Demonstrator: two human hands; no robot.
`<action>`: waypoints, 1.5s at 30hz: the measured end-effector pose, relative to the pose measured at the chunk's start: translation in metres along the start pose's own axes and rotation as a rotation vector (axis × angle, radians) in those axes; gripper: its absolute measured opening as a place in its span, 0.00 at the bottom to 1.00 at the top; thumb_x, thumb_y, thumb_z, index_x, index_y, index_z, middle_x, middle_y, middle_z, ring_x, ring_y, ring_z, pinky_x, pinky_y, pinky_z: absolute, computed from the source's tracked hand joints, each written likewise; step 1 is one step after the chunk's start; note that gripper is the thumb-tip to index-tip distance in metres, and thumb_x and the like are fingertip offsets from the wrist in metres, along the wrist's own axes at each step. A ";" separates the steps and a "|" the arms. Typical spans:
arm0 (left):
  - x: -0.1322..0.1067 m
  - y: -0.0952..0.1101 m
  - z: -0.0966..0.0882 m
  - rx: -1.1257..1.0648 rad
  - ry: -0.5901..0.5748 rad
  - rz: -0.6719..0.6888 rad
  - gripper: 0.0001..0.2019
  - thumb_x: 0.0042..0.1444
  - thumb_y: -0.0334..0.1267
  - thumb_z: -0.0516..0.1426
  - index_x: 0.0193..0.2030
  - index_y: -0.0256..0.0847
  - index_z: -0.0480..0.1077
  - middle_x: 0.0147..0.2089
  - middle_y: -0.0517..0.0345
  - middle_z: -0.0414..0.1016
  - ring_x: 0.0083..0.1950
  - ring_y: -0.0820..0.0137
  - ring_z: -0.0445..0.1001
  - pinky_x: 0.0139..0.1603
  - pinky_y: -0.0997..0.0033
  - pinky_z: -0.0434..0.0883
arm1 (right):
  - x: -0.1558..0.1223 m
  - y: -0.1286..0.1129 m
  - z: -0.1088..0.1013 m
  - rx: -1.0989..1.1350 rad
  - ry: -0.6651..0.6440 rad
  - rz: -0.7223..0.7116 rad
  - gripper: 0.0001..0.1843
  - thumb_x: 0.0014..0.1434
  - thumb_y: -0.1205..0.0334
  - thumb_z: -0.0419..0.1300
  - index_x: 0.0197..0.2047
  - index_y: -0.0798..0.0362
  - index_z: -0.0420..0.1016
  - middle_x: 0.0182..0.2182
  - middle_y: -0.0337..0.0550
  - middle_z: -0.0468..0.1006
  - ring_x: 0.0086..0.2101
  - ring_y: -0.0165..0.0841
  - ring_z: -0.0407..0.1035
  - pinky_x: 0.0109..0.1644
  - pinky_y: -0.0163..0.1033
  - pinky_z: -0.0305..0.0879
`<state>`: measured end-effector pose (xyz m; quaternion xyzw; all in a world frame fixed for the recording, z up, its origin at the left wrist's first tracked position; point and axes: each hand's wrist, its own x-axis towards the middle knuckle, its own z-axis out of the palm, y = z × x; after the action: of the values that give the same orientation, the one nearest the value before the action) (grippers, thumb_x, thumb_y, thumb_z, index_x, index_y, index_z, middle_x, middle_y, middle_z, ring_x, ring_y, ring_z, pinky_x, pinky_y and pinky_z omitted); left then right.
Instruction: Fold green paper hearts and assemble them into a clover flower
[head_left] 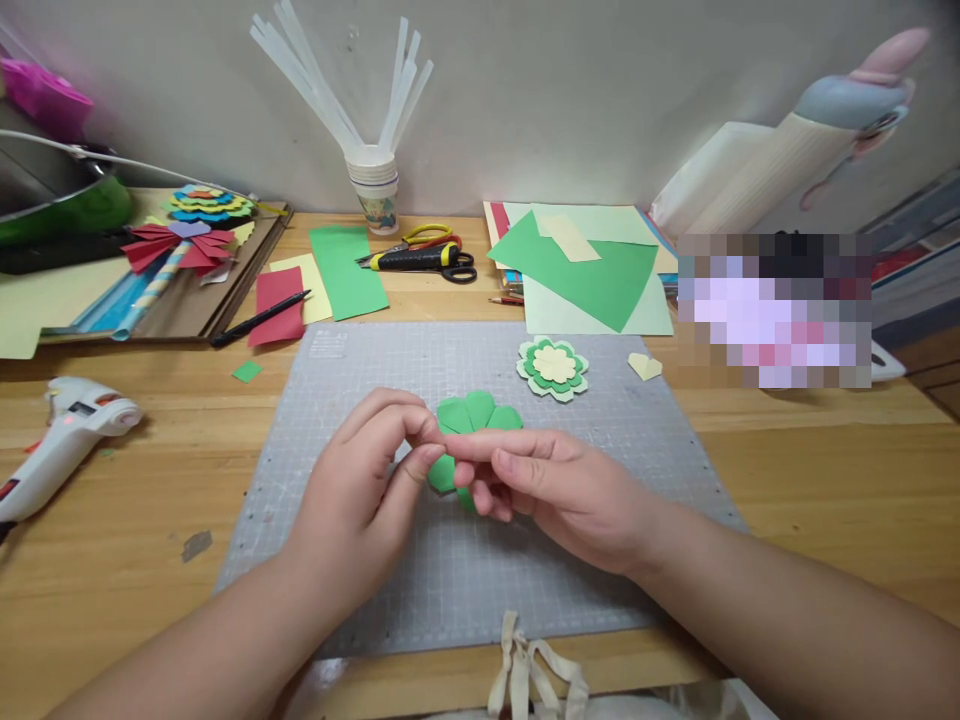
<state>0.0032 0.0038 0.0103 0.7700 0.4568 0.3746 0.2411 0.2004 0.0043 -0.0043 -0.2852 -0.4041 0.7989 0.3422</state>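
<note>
A wooden desk [825, 450] carries a grey cutting mat [450, 580] at its centre, with loose green paper sheets [585, 270] stacked behind it and a glue gun [67, 425] lying well off to the left. Over the middle of the mat, the left hand [360, 470] and the right hand [570, 490] meet on a green paper flower [480, 412]. Both are closed in a narrow fingertip pinch at its near edge, and the petals fan out beyond the knuckles. The piece looks very light and thin, likely to crease or tear if squeezed, so a gentle grip on the flat of a petal or at the centre where the petals join seems safest. Scissors [427, 257] rest near the back, apart from the mat. A layered flower [553, 367] sits on the mat just beyond the right hand, the closest thing to the work, and a small yellow heart [644, 366] lies further right. Nothing crowds the hands.
</note>
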 end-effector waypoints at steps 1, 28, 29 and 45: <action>0.000 -0.001 0.000 -0.003 -0.024 -0.003 0.06 0.64 0.29 0.52 0.36 0.44 0.63 0.37 0.60 0.66 0.40 0.71 0.66 0.39 0.73 0.63 | 0.000 0.000 -0.001 -0.024 -0.011 -0.012 0.15 0.63 0.54 0.61 0.50 0.47 0.81 0.39 0.43 0.76 0.34 0.26 0.66 0.35 0.33 0.60; 0.001 0.001 -0.001 -0.466 -0.070 -0.404 0.11 0.62 0.41 0.55 0.29 0.43 0.67 0.27 0.65 0.68 0.31 0.73 0.66 0.33 0.73 0.63 | 0.000 -0.001 -0.005 -0.095 -0.037 -0.048 0.16 0.64 0.52 0.59 0.51 0.46 0.80 0.37 0.41 0.77 0.34 0.25 0.67 0.36 0.33 0.59; 0.000 0.001 -0.001 -0.430 -0.059 -0.402 0.11 0.62 0.42 0.55 0.29 0.43 0.66 0.27 0.65 0.66 0.30 0.73 0.64 0.32 0.73 0.62 | 0.001 -0.001 -0.005 -0.133 -0.022 -0.074 0.16 0.64 0.52 0.60 0.51 0.46 0.80 0.36 0.40 0.77 0.34 0.25 0.67 0.37 0.33 0.60; 0.017 -0.029 -0.006 0.076 0.155 -0.398 0.15 0.56 0.42 0.57 0.49 0.44 0.67 0.46 0.55 0.71 0.45 0.63 0.69 0.44 0.62 0.66 | 0.010 -0.019 -0.033 -0.899 0.634 -0.361 0.16 0.63 0.51 0.56 0.28 0.50 0.63 0.22 0.35 0.67 0.23 0.29 0.62 0.29 0.38 0.59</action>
<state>-0.0119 0.0328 -0.0008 0.6421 0.6309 0.3601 0.2450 0.2245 0.0357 -0.0071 -0.5544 -0.6238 0.3534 0.4226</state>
